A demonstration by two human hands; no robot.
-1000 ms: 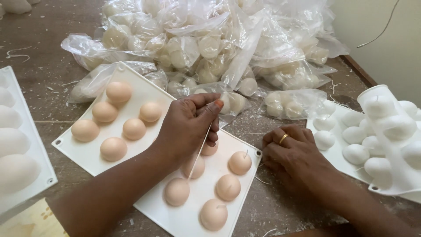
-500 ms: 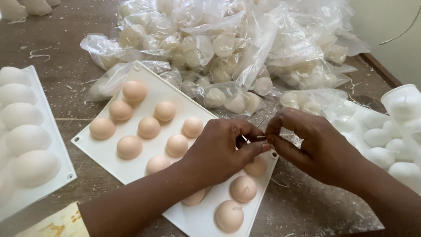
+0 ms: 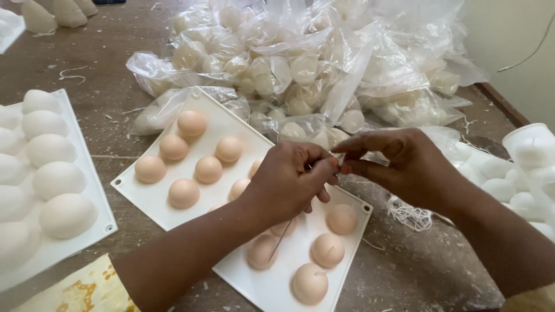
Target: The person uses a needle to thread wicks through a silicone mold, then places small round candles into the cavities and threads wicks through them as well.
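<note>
The left hand (image 3: 292, 182) and the right hand (image 3: 399, 164) are meeting above the white mould (image 3: 156, 199), fingertips pinching together a thin needle (image 3: 281, 237), wrists raised off the tabletop (image 3: 104, 58).

The left hand (image 3: 292, 185) and the right hand (image 3: 399, 164) meet fingertip to fingertip above a white tray (image 3: 156, 199) of peach-coloured domes (image 3: 184, 193); the left hand pinches a thin needle (image 3: 281, 236) that slants down towards the tray; the right hand pinches at the same spot, and whether a thread runs there is too fine to tell; a tangle of white thread (image 3: 407, 214) lies on the desk (image 3: 92, 63) under the right wrist; another tray of white domes (image 3: 49, 179) sits at the left, more white domes (image 3: 514, 185) at the right; clear plastic bags (image 3: 300, 63) are heaped behind.
</note>
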